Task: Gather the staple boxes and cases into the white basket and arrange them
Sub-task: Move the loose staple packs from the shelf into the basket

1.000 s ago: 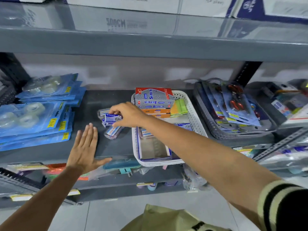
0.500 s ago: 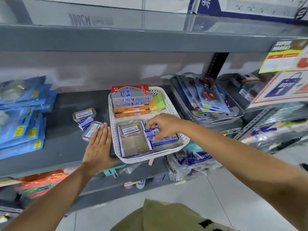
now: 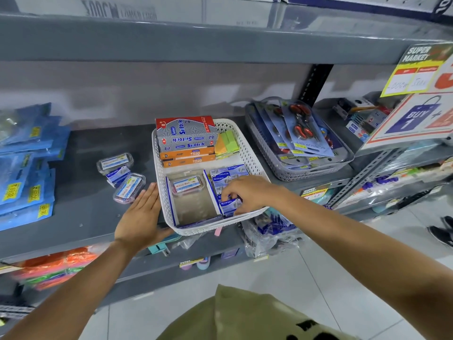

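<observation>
Here a small blue staple box (image 3: 230, 204) sits pinched in the right hand (image 3: 247, 193), low in the white basket (image 3: 250, 155) — front right corner. Just left of that grip lies a clear case (image 3: 187, 185); beyond the rim, the left hand (image 3: 141, 218) rests flat and loose, holding nothing, near two more cases (image 3: 129, 188) on the grey shelf (image 3: 81, 192).

White basket (image 3: 255, 165) sitting at shelf (image 3: 81, 217) front edge, overhanging it slightly. Right hand (image 3: 247, 193) reaching into basket's front right corner, fingers (image 3: 226, 196) pinching small blue staple box (image 3: 229, 204) among other blue boxes. Left hand (image 3: 141, 217) lying flat, palm down, on shelf against basket's left wall. Clear case (image 3: 187, 185) lying in open tray inside basket. Two clear cases (image 3: 115, 161) (image 3: 129, 188) and blue box between them lying on shelf, left of basket. Scissor packs in grey basket (image 3: 318, 170) toward shelf's right end.
</observation>
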A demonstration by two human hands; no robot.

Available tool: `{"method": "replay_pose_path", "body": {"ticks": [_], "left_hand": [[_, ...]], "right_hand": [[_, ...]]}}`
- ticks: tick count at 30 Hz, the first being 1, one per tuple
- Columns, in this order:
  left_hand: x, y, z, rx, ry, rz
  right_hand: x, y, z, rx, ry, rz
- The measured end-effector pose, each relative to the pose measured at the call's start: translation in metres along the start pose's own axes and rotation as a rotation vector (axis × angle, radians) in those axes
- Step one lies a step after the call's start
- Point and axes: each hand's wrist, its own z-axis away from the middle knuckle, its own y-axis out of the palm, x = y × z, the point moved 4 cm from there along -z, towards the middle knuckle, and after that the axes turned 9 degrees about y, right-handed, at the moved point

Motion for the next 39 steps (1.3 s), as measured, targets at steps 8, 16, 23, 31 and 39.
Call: {"method": "replay_pose_path", "body": {"ticks": [8,16,23,31,39], "left_hand": [[0.002,0.004,-0.001,0.053,-0.071,0.046],[0.002,0.003,0.0,0.065,-0.084,0.051],[0.004,0.005,-0.001,0.051,-0.092,0.051],[0.004,0.005,-0.001,0.04,-0.083,0.037],[0.0,-0.001,0.0,0.039,-0.034,0.01]], "right_hand": [[-0.004,-0.002,0.007,-0.018,0.046,-0.137],[0.0,-0.003,0.012,-0.078,0.02,-0.034],[0.003,-0.004,0.011,-0.109,0.031,-0.06],[0.009,0.002,0.005,-0.135,0.045,-0.088],[0.009,-0.002,0.002,-0.128,0.056,-0.048]]}}
